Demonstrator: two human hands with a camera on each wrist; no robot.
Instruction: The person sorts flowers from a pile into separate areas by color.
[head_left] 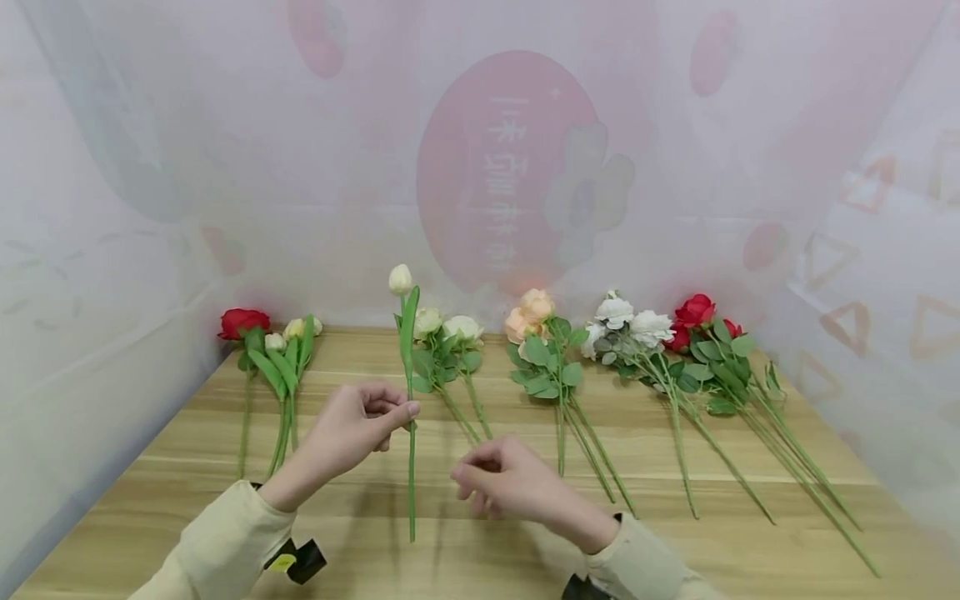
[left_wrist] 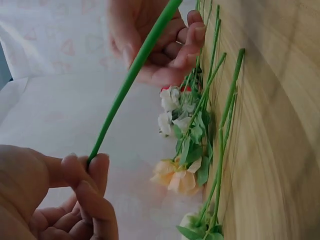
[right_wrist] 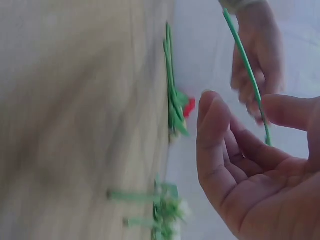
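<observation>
A white tulip [head_left: 401, 280] with a green stem and leaves stands upright above the table. My left hand [head_left: 358, 425] pinches its stem about midway between thumb and fingertips; in the left wrist view the green stem [left_wrist: 131, 75] slants up out of that grip. To the right of the stem hovers my right hand [head_left: 510, 483], apart from it and holding nothing. In the right wrist view the thumb and loosely bent fingers of the right hand [right_wrist: 260, 180] are spread with a gap between them.
Flowers lie along the wooden table's [head_left: 480, 558] back: a red flower [head_left: 244, 322], tulips [head_left: 288, 350], cream flowers [head_left: 457, 329], peach flowers [head_left: 534, 312], white flowers [head_left: 637, 323] and red roses [head_left: 697, 312]. Their stems point toward me. Pale printed cloth [head_left: 360, 167] stands behind.
</observation>
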